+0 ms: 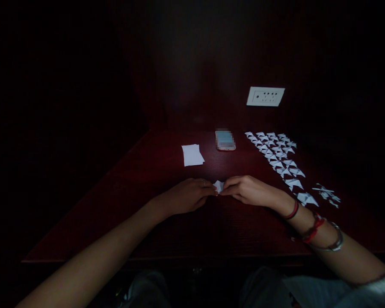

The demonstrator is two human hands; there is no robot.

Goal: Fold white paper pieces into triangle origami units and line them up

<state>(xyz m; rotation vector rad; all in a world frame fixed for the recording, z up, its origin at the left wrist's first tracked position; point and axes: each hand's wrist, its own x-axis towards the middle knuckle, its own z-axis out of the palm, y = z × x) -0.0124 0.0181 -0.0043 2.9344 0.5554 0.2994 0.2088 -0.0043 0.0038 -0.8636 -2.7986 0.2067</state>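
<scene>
Two arms (115, 246) reach over the near edge of the dark red surface (125, 179). The left hand (191, 194) and right hand (246, 189) both pinch a small white paper (218, 186) between them, well in from that edge. I see the surface stretch wide to its slanted left edge. Folded papers (276, 164) sit in rows off to the right.

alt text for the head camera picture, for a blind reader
A person's left hand and right hand hold a small white paper at a dark red table. Beyond them lie a paper stack and a phone; rows of folded paper pieces sit to the right.
</scene>
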